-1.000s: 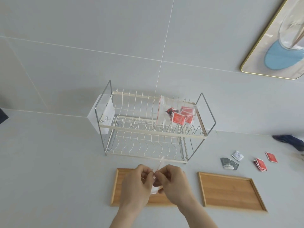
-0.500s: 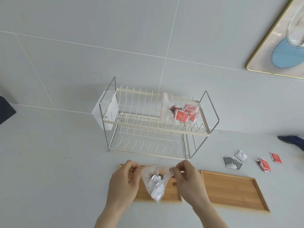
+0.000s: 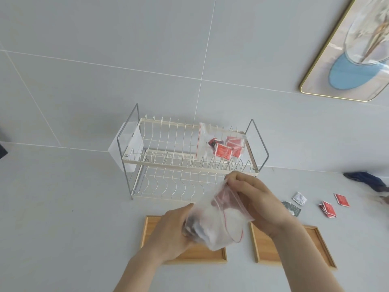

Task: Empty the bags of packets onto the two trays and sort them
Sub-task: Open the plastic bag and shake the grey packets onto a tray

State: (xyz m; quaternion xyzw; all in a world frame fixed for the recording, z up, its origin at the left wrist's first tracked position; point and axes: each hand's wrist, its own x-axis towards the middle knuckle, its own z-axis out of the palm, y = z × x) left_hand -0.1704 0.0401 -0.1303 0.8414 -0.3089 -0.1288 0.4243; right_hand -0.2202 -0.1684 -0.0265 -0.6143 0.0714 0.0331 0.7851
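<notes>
Bag [image 3: 219,224] now lifted and tipped sideways above the trays [image 3: 212,255]; left hand [image 3: 168,232] grips its bottom, right hand [image 3: 259,199] pinches its mouth.

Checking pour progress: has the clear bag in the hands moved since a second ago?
Yes. The clear bag has risen and tipped sideways above the left tray, with the right hand now up near the rack's lower tier.

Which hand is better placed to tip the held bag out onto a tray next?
Left, probably. The left hand cups the clear bag at its loaded bottom, above the left tray; lifting it would likely spill the packets. The right hand only pinches the mouth end.
</notes>
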